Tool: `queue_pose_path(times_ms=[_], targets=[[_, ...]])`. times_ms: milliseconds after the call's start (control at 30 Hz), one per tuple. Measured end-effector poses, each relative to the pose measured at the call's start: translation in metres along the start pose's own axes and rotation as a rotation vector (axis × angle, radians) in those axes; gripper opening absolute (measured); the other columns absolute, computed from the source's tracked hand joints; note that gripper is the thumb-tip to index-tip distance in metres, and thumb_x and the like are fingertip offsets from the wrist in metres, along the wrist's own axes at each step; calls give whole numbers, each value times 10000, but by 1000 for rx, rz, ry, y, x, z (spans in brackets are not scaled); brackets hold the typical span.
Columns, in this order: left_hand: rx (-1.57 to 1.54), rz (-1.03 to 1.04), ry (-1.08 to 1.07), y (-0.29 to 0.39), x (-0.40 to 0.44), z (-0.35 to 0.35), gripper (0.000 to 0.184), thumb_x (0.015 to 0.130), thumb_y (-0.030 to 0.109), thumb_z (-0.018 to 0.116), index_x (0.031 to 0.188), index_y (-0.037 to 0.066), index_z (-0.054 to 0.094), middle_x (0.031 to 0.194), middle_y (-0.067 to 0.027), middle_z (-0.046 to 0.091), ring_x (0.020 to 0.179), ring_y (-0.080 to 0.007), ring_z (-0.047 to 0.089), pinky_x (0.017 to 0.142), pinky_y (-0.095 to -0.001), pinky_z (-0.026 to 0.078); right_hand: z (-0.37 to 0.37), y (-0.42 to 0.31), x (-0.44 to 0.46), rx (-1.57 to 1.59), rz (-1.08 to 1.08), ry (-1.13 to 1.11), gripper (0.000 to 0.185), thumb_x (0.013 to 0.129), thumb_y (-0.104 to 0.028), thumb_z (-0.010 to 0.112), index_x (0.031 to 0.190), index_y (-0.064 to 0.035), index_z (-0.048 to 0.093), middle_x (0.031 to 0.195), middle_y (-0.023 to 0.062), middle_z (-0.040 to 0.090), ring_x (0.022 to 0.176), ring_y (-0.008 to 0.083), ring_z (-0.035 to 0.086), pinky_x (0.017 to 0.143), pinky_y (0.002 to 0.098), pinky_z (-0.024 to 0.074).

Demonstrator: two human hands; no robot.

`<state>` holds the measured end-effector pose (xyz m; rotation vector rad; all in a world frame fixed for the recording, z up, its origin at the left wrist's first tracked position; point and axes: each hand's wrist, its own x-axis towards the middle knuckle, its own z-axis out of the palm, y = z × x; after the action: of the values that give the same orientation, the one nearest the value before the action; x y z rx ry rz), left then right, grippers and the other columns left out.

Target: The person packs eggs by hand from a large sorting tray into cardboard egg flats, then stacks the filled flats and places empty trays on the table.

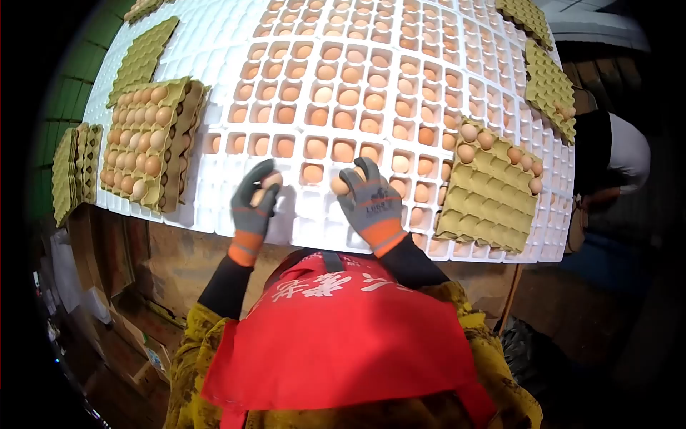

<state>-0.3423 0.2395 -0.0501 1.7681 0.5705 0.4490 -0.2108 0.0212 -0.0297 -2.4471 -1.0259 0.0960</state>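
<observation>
My left hand [256, 196], in a grey and orange glove, is closed around a brown egg [272, 180] just above the white foam trays. Gloved the same way, my right hand [368, 200] has its fingers around another egg [339, 186] over a compartment of the white tray [307, 230] nearest me. Between the two hands an egg [312, 173] sits in its own compartment. Farther back, rows of eggs [344, 119] fill many compartments, one egg in each.
A stack of pulp trays with eggs [136, 143] stands at the left, beside other pulp trays [75, 168]. At the right lies a partly filled pulp tray [493, 204]. Another person [622, 154] is at the table's right edge.
</observation>
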Motion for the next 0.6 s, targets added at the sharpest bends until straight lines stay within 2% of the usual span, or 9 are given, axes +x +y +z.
queue_pose_path(times_ms=[100,200,233,300,367,433,467,533,600], targets=[[268,276,-74,-9,11,26,387,867,23,678,1253,42,652,1279,-134,663,1192,-263,624,1016,-346,481,16,-2,5,-3,104,-48,415,804,-188,728,1203,-147,625,1270,161,575,1076,341,628,836,436,541],[286,241,18,-15,21,23,359,868,13,657,1226,42,665,1290,-140,648,1173,-278,635,998,-357,501,12,3,-10,350,103,42,401,802,-134,714,1196,-138,641,1266,152,584,1096,301,610,842,451,523],[286,207,35,-18,24,20,357,870,11,653,1226,42,666,1291,-139,646,1176,-277,634,1000,-359,502,16,12,-16,431,50,73,367,847,-94,703,1209,-112,641,1182,117,638,978,226,653,765,378,547],[362,228,-73,-36,32,9,342,896,68,657,1235,105,676,1283,-121,655,1155,-289,644,944,-357,527,10,-5,-28,1190,605,-153,295,910,-89,671,1205,-83,650,1136,67,653,805,131,648,649,270,532],[330,221,-140,-38,37,5,389,924,38,626,1312,57,633,1274,-110,657,1101,-209,648,922,-311,522,22,-14,-29,1129,516,-186,304,937,-97,654,1236,-48,633,1175,53,620,699,77,614,570,207,494],[50,5,-81,-19,30,-7,433,955,71,577,1388,50,563,1268,-78,645,975,-136,607,846,-271,505,23,-19,-28,1102,617,-209,351,934,-111,655,1273,-38,603,1228,75,600,814,123,643,680,247,530],[-125,-65,-34,-12,26,-14,461,970,89,548,1428,42,520,1268,-63,633,912,-99,578,807,-251,494,30,-14,-32,1012,504,-62,357,924,-95,647,1274,-40,601,1247,94,595,915,164,637,754,276,529],[122,264,55,-37,18,-34,463,938,63,517,1399,16,519,1309,-105,589,1027,-171,583,856,-285,502,26,-7,-35,653,182,164,397,886,-49,624,1281,-48,587,1287,148,584,1176,294,562,957,369,487],[304,429,6,-44,1,-38,450,894,22,529,1342,18,559,1322,-134,573,1150,-255,574,962,-348,474,25,-2,-36,399,-40,120,427,862,-30,604,1286,-70,591,1332,151,561,1214,326,537,1023,423,454]])
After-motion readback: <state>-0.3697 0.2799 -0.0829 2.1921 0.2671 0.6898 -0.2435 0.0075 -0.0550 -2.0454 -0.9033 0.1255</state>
